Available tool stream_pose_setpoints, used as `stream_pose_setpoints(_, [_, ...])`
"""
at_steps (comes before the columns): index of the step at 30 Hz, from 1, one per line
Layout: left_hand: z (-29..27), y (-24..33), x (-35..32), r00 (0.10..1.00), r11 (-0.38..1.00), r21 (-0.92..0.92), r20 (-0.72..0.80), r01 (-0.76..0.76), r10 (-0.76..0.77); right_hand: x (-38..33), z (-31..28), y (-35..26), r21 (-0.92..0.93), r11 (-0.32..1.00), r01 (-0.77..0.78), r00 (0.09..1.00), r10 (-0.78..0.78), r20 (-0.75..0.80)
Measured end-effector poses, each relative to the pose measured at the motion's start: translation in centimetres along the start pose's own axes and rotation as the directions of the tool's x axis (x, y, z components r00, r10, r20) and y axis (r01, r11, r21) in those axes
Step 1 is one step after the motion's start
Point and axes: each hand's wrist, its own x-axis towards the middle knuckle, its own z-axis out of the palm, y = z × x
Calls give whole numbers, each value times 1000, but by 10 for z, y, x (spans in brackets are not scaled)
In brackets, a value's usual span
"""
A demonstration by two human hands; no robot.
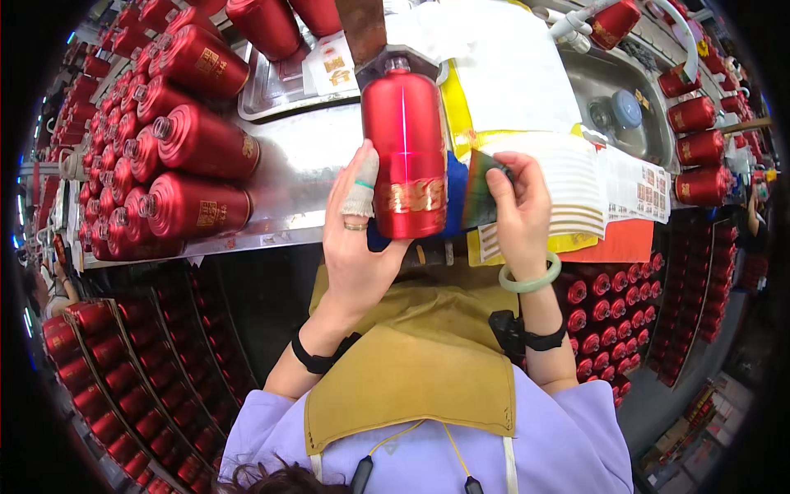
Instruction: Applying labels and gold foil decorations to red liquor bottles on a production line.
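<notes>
A glossy red bottle [401, 123] with a gold decorative band near its base lies in front of me, neck pointing away. My left hand [358, 247] holds its lower left side, thumb by the base and fingers along the wall. One or more of those fingers wear pale finger covers, and a ring shows. On the right, my right hand [520, 202] pinches a thin, dark green flat piece [481, 185] between thumb and fingers, beside the bottle. Its exact kind cannot be made out. A pale green bangle [530, 276] circles that wrist.
Many similar red bottles [202, 144] lie stacked on the left of the metal bench [288, 148]. Right of the bottle are white sheets [510, 74], striped sheets [568, 181], a red sheet [629, 243] and a sink [650, 82]. Racks of bottles [115, 354] stand below.
</notes>
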Motion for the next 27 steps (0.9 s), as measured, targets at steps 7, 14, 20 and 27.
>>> stream_pose_setpoints(7, [8, 13, 5, 937, 538, -782, 164, 314, -308, -12, -8, -6, 109, 994, 29, 993, -40, 107])
stream_pose_setpoints(14, [11, 15, 11, 910, 491, -796, 171, 354, -377, -12, 12, -19, 55, 997, 49, 993, -54, 104])
stream_pose_setpoints(20, [8, 15, 9, 907, 453, -814, 199, 364, -371, -11, 25, -37, -162, 969, 189, 975, -166, 145])
stream_pose_setpoints(27, [-1, 4, -3, 990, 822, -552, 68, 140, -123, 9, 33, -69, -227, 881, 415, 896, -354, 268])
